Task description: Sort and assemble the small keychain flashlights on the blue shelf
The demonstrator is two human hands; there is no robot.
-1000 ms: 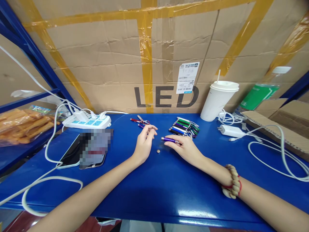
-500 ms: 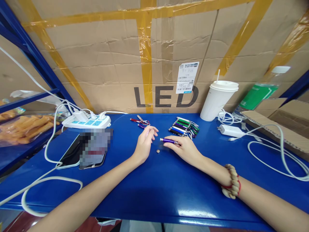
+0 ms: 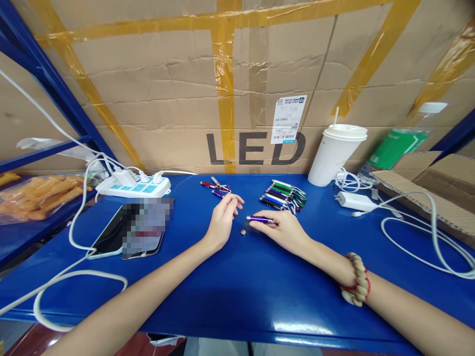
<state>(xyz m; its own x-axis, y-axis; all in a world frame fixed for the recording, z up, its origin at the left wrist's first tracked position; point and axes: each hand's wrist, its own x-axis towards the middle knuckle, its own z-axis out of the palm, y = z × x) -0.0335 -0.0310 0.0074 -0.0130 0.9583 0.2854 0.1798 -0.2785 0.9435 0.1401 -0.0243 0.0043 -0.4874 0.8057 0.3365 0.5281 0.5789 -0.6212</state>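
My right hand (image 3: 287, 231) pinches a slim purple penlight (image 3: 259, 219) between thumb and fingers, its silver end pointing left. On the blue table just below that end lies a small round metal piece (image 3: 243, 232), too small to identify. To the left rests my left hand (image 3: 221, 225), fingers loosely bent and holding nothing I can see. Its fingertips are close to another purple penlight (image 3: 218, 194), partly hidden behind the hand. A red penlight (image 3: 208, 185) and a silver one lie beyond. Behind my right hand sits a row of penlights (image 3: 282, 194) in several colours, with wrist cords.
At left are a white power strip (image 3: 156, 188) with cables and two phones (image 3: 107, 235). On the right stand a lidded paper cup (image 3: 336, 153), a green-labelled bottle (image 3: 399, 143), and a white charger (image 3: 354, 200) with coiled cable. A large cardboard box (image 3: 166, 99) closes off the back.
The penlight in my right hand has dipped slightly toward me, and the thumb has shifted a little along its barrel. My left hand has barely moved.
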